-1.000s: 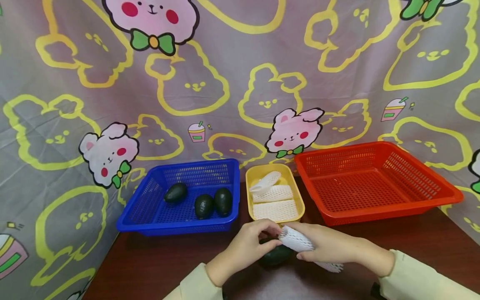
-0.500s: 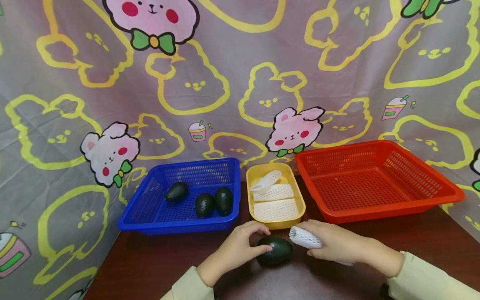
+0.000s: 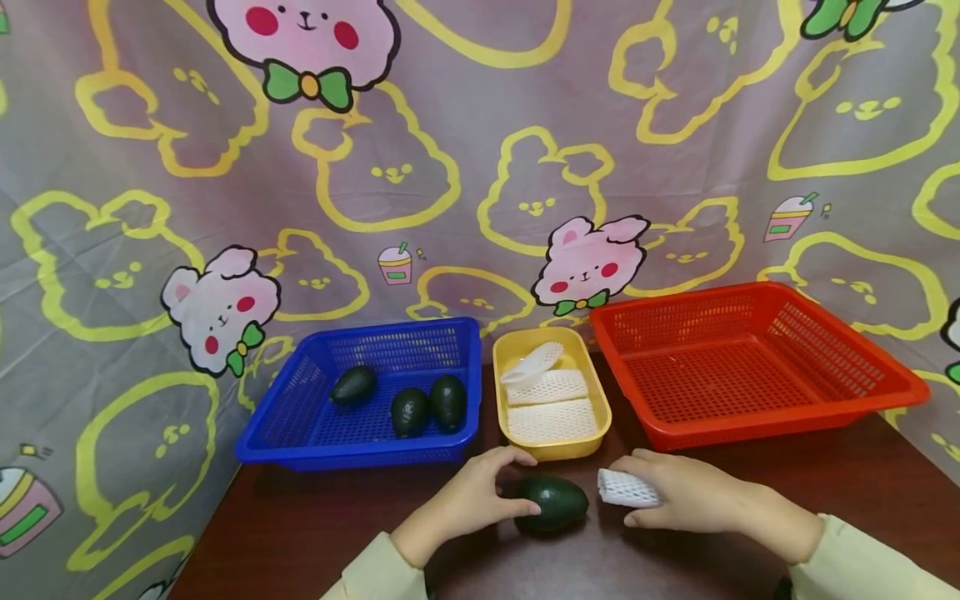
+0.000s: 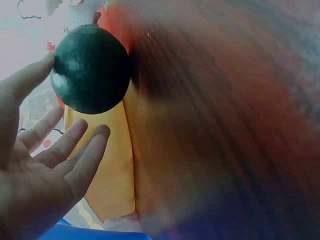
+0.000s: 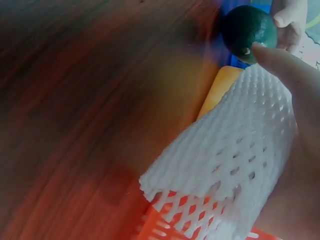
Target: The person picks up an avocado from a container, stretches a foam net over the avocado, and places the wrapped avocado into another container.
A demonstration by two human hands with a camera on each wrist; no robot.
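A dark green avocado (image 3: 553,503) lies on the table in front of the yellow tray. My left hand (image 3: 476,497) is beside it on the left. In the left wrist view the thumb reaches the avocado's (image 4: 91,69) side, while the other fingers are spread, loosely bent and apart from it. My right hand (image 3: 686,493) holds a white foam net sleeve (image 3: 627,489) just to the right of the avocado. The right wrist view shows the foam net sleeve (image 5: 225,150) running along the palm under the thumb, its near end open.
A blue basket (image 3: 352,457) at the left holds several avocados. The yellow tray (image 3: 552,451) in the middle contains several foam net sleeves (image 3: 550,421). At the right stands a red basket (image 3: 750,427). A patterned cloth (image 3: 480,167) hangs behind them.
My right hand with the foam net sleeve has moved right, away from the avocado, which is now in plain sight. The left hand has shifted slightly left and stays beside the avocado.
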